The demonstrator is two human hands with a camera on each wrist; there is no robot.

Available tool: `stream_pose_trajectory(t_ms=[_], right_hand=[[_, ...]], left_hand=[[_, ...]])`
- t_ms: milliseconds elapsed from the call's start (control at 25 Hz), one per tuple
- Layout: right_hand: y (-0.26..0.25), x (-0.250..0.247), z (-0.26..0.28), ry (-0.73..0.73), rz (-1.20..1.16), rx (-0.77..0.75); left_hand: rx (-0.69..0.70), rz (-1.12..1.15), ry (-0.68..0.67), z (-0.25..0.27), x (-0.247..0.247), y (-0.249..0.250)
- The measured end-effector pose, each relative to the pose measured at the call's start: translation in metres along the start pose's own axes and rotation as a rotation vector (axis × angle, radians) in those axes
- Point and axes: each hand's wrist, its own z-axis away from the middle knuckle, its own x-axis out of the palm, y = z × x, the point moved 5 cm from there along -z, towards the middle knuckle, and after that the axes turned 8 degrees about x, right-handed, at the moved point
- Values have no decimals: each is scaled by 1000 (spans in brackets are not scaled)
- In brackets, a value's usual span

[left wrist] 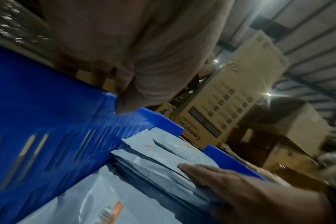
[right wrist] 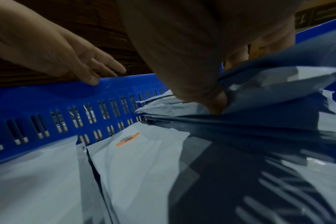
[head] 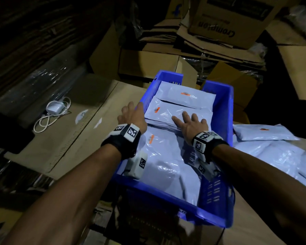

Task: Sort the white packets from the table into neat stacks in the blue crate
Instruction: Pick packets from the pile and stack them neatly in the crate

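A blue crate (head: 223,121) stands in the middle, holding white packets with orange labels. My right hand (head: 191,124) lies flat, fingers straight, on top of the middle stack (head: 166,112); its thumb presses at the stack's near edge (right wrist: 240,121). Another stack (head: 189,94) sits behind it, and flat packets (head: 162,156) fill the near end. My left hand (head: 132,115) is open, its fingers (right wrist: 90,75) touching the crate's left rim (right wrist: 48,97). In the left wrist view a fingertip (left wrist: 125,106) meets the rim (left wrist: 144,116), beside the stack (left wrist: 153,154). Loose packets (head: 265,135) lie right of the crate.
A white charger with coiled cable (head: 55,110) lies on the cardboard surface (head: 78,138) to the left. Cardboard boxes (head: 148,66) crowd behind the crate, one printed box (head: 228,20) on top. More loose packets (head: 281,156) spread at the right.
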Motion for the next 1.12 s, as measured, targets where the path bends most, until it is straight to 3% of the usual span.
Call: stream_pose_trajectory(t_ms=[120,320,560,840,1000,1120], right_hand=[[4,-7,1,15,-65,-1],[21,-35,4,6,-140,82],[18,-36,3,-80,-29,84],[10,-30,-7,-10,24,99],[10,-22,-3,-84,-29,119],[9,-13,-3,-219,-184,149]], left_hand=[[195,-134,39,-10,0,32],[373,-175,-184,-44,39,68],[439,-230,-289,-63,70,63],[455,-286,-172,-70,70,57],[454,-215,-239,-68,83,56],[403,-86,-311,-65,88,57]])
